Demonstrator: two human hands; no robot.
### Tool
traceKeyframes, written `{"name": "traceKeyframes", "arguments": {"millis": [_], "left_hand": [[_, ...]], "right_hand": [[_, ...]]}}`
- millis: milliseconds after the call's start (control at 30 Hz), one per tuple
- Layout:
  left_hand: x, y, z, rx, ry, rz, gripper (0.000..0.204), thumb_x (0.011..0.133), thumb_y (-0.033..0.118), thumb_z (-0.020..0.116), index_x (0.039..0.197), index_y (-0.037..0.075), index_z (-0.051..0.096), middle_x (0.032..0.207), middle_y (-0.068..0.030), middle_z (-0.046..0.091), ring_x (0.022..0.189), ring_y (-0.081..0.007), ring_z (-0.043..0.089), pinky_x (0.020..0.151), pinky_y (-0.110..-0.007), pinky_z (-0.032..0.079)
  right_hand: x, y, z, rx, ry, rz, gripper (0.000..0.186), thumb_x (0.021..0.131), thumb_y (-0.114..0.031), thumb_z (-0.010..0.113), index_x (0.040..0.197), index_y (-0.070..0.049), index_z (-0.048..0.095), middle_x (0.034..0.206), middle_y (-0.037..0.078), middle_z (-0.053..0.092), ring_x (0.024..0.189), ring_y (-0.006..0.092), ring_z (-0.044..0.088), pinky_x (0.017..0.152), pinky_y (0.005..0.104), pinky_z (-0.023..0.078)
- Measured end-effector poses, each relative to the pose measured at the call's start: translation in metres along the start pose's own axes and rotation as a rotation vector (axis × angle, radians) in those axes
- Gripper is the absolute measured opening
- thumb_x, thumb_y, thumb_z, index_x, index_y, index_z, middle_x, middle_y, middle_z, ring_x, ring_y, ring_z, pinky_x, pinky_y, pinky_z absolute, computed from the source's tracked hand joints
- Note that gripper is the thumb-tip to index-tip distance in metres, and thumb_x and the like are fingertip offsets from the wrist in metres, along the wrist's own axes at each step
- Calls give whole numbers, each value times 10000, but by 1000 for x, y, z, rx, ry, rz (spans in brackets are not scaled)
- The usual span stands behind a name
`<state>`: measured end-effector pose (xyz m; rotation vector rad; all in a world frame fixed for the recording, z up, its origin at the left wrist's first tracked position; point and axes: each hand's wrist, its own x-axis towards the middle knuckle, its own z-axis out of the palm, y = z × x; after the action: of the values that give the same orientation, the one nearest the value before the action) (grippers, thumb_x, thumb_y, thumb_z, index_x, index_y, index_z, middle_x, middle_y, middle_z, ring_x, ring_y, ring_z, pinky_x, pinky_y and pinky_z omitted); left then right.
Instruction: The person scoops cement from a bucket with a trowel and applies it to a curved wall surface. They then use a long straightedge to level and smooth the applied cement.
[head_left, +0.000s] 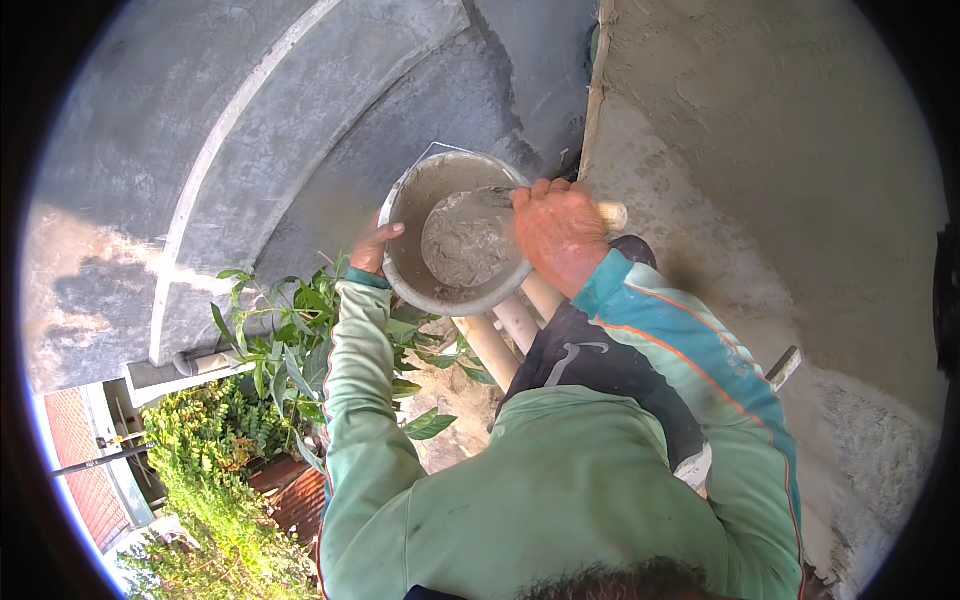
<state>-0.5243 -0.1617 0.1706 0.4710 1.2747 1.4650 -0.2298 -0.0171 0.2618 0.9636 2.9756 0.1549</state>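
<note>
My left hand [376, 248] grips the left rim of a grey bucket [440, 175] with a wire handle. Wet grey mortar [460, 255] lies inside it. My right hand [560, 228] is closed on the pale handle of a trowel [612, 215] at the bucket's right side. The trowel's blurred blade reaches into the bucket over the mortar. Pale round poles [485, 350] show under the bucket, beside my dark-clothed leg [545, 355].
A grey concrete wall [280, 90] with curved bands is at upper left. A plastered surface [780, 150] with a wooden edge strip [597, 80] fills the right. Leafy branches [300, 350] and a pipe [205, 362] are at left, rooftops [85, 450] beyond.
</note>
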Motion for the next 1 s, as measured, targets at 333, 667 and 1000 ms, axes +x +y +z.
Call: {"name": "traceKeyframes", "arguments": {"millis": [333,667,1000], "left_hand": [[-70,-39,138,-171,289,302,610,808,-80,670,1401,0,552,1169,-67,681,982,-165,657,917,-297,527],[-76,-44,115,-309,335,332,631,750,-150,605,1363,2,588,1178,-87,703,997,-192,684,917,-321,555],[-115,-73,29,-332,516,313,612,810,-24,637,1411,11,527,1282,-143,661,1122,-283,663,1010,-417,538]], "right_hand": [[-25,25,42,317,-509,46,246,886,-223,637,1005,-32,735,1057,151,732,942,360,708,778,485,554],[-31,49,59,788,-500,130,453,811,-394,719,1075,-26,715,1004,233,701,959,428,660,830,500,505],[-6,111,57,873,-457,280,394,838,-401,725,1040,-63,709,876,179,707,873,387,680,771,477,510]]}}
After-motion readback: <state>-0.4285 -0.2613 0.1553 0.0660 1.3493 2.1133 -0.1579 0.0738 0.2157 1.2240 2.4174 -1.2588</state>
